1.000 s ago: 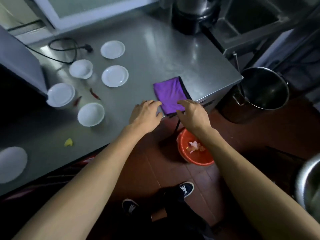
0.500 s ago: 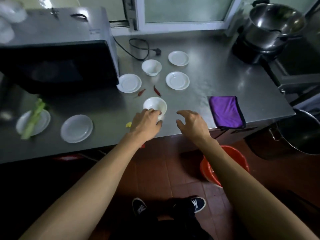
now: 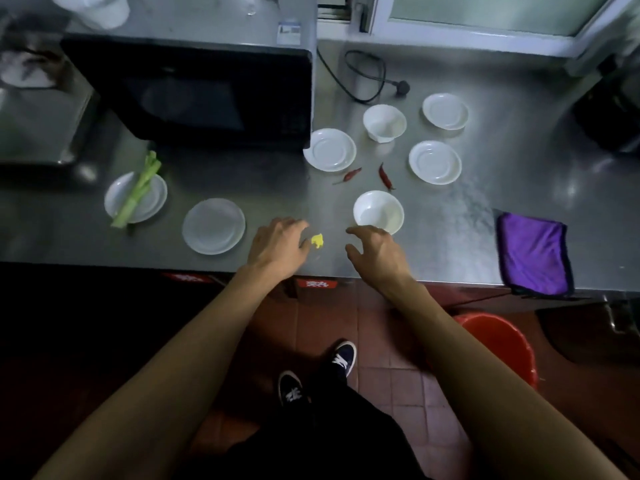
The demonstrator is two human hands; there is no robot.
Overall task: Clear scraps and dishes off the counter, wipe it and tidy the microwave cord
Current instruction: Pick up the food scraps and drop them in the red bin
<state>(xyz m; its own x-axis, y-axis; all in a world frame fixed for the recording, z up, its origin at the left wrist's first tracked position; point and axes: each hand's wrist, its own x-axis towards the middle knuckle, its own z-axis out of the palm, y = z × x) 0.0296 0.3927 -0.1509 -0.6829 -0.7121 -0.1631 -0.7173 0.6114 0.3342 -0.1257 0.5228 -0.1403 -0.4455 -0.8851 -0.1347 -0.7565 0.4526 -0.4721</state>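
On the steel counter lie a yellow scrap, two red chillies, several white plates and two white bowls. My left hand hovers just left of the yellow scrap, fingers loosely curled and holding nothing. Fingers spread, my right hand hangs over the front edge, right in front of the near bowl. A green celery stalk lies across a plate at the left. The black microwave stands at the back, its cord looped loose on the counter. The folded purple cloth lies at the right edge.
A red bucket stands on the tiled floor below the counter's right end. A dark appliance sits at the far right, and a window frame runs along the back. My shoes are visible on the floor below.
The view swung left from the purple cloth to the counter's middle. Both hands moved left with it, off the cloth, and now hover on either side of the yellow scrap.
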